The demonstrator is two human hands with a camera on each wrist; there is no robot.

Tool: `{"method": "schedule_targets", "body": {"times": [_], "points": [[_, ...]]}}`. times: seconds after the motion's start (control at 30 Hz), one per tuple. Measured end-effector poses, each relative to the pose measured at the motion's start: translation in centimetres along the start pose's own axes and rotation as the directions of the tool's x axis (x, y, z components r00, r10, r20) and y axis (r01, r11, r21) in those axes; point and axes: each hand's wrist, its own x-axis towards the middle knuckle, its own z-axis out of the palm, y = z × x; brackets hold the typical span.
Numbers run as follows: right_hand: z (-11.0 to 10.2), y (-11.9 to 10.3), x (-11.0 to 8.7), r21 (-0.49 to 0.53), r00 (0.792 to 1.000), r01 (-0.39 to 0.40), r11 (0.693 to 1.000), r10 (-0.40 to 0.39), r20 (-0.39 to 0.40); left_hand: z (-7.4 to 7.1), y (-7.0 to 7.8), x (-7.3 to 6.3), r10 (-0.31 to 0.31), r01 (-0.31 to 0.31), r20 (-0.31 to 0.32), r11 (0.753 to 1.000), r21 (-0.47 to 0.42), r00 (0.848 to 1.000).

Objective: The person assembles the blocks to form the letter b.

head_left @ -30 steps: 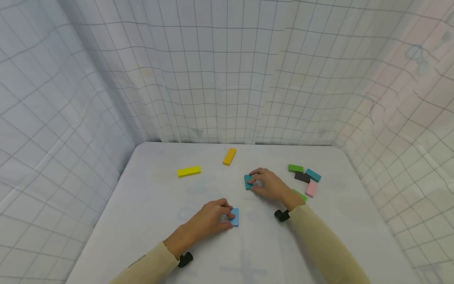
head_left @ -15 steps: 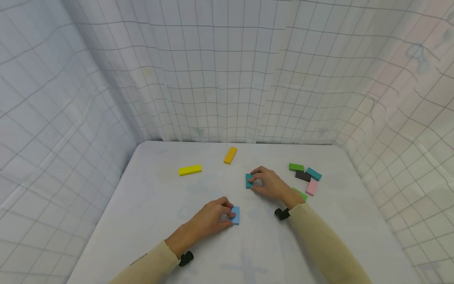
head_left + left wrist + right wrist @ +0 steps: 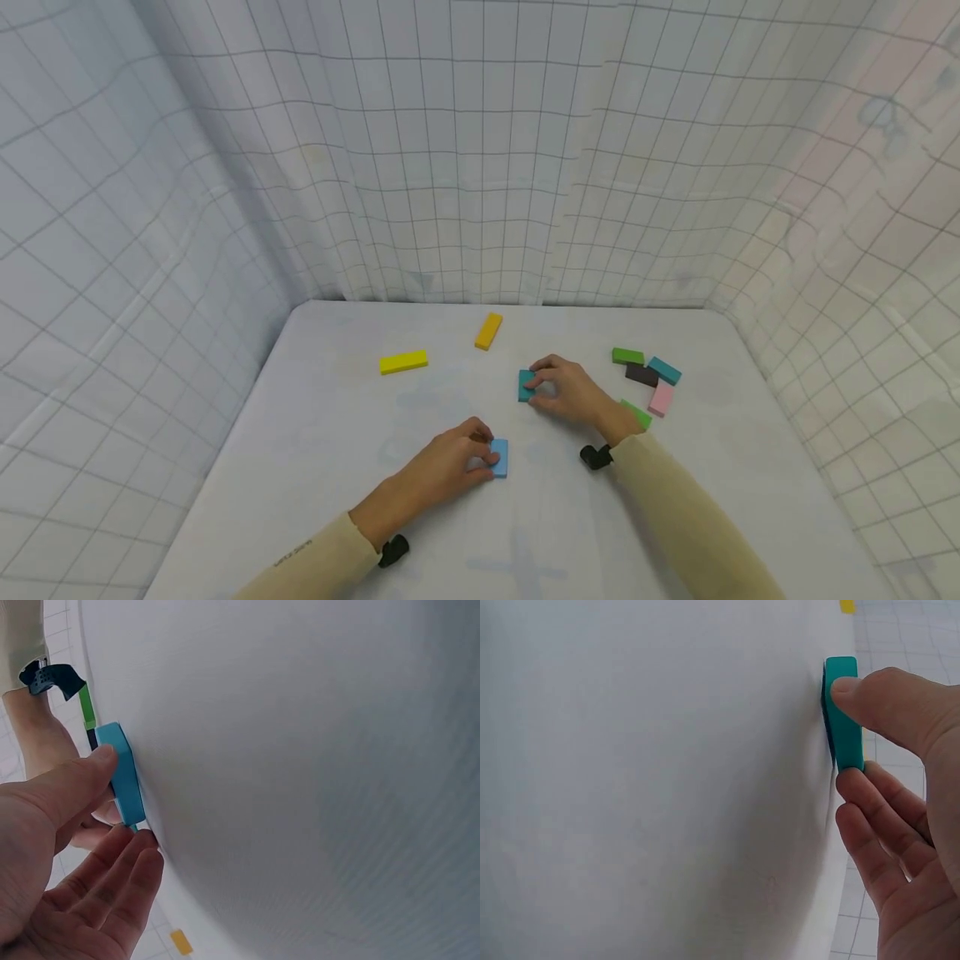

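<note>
– Noting the left hand [image 3: 453,462] first: what is it doing?
– Pinching a light-blue block [image 3: 501,458]. Left wrist view: thumb on one long side, fingertips by the far end.
– Location of that block?
– Middle of the white counter [image 3: 337,450], lying flat, nearer the person than any other block.
– And the right hand [image 3: 572,396]?
– Clamped on a teal block [image 3: 524,386]. Right wrist view: thumb against one face, fingers curled toward the lower end. It lies farther from the person than the light-blue block and slightly to its right; the two are apart.
– Other pieces?
– Yellow block [image 3: 403,362] at left, lengthwise across the counter. Orange block [image 3: 488,332] near the far edge, slanted.
– Right side?
– A cluster: green block [image 3: 627,356], black block [image 3: 642,375], blue block [image 3: 664,371] and pink block [image 3: 661,400], close together; cannot tell which edges touch. Light-green block [image 3: 637,414] just beside them, partly hidden by the right wrist.
– Surroundings?
– Grid-patterned cloth [image 3: 480,167] hangs behind the counter and along both sides. Beige sleeves [image 3: 682,508] on both arms, a black device [image 3: 596,457] at each wrist.
</note>
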Motion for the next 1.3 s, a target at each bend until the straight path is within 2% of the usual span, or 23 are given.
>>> {"method": "schedule_targets", "body": {"times": [0.37, 0.6, 1.07, 1.3], "points": [[0.3, -0.9, -0.1, 0.048, 0.999, 0.039, 0.998, -0.039, -0.015, 0.1, 0.2, -0.1, -0.018, 0.018, 0.026, 1.000, 0.004, 1.000], [0.7, -1.9, -0.5, 0.075, 0.997, 0.079, 0.994, -0.077, -0.027, 0.1, 0.4, -0.3, -0.049, 0.049, 0.019, 0.999, -0.012, 0.999], [1.5, -3.8, -1.2, 0.061, 0.996, 0.086, 0.994, -0.088, 0.032, 0.2, 0.4, -0.1, -0.066, 0.065, -0.007, 0.998, -0.019, 0.998], [2.2, -4.3, -1.1, 0.074, 0.992, 0.115, 0.991, -0.119, 0.048, 0.1, 0.5, -0.2, -0.088, 0.088, 0.016, 0.995, -0.040, 0.996]]}}
